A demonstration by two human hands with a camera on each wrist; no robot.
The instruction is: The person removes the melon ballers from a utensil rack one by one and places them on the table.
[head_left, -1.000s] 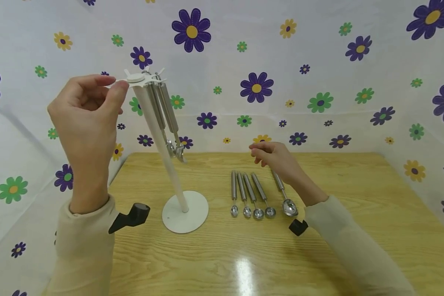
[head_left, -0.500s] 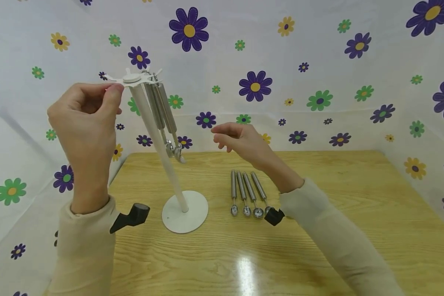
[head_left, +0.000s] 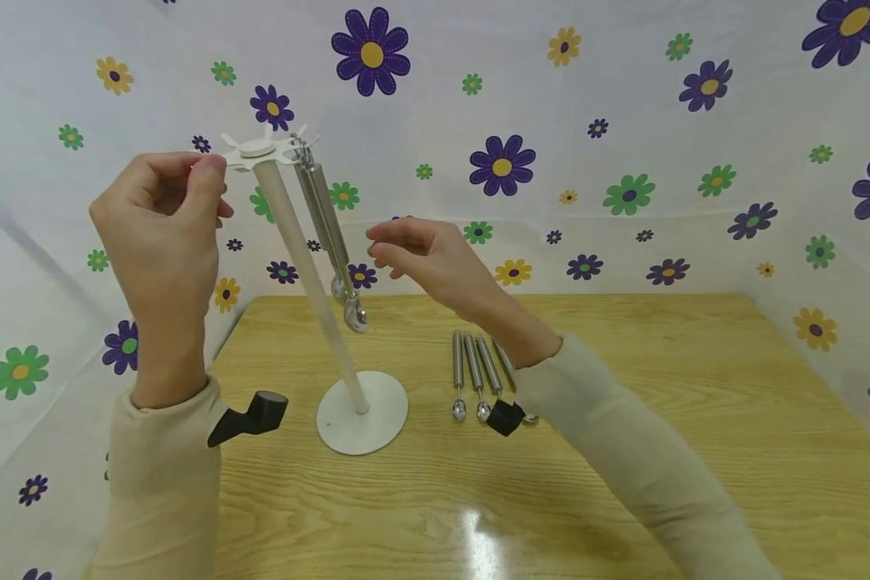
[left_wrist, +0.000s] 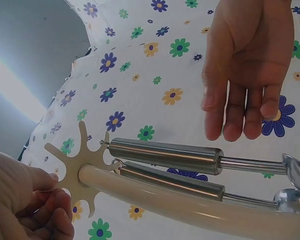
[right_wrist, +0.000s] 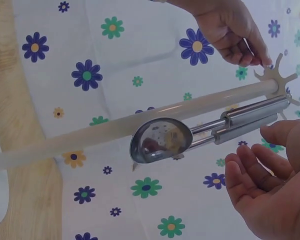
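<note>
A white stand with a round base (head_left: pixel 362 427) and a pronged top disc (head_left: pixel 257 149) rises at the left of the table. My left hand (head_left: pixel 167 229) pinches one prong at the disc's edge, which the left wrist view also shows. Two steel scoops (head_left: pixel 322 209) hang by their end loops from the disc's right side. In the right wrist view, one scoop's bowl (right_wrist: pixel 161 141) faces the camera. My right hand (head_left: pixel 435 262) is raised to the right of the hanging scoops, apart from them. Its fingers are loosely bent and hold nothing.
Several steel scoops (head_left: pixel 471 362) with long handles lie side by side on the wooden table (head_left: pixel 377 515), partly hidden behind my right forearm. A flower-print cloth (head_left: pixel 435 121) hangs behind and at the sides.
My right hand has moved left and up from above the scoops on the table toward the hanging ones. The disc has turned slightly, and the hanging scoops now overlap more, with my left hand shifted slightly left.
</note>
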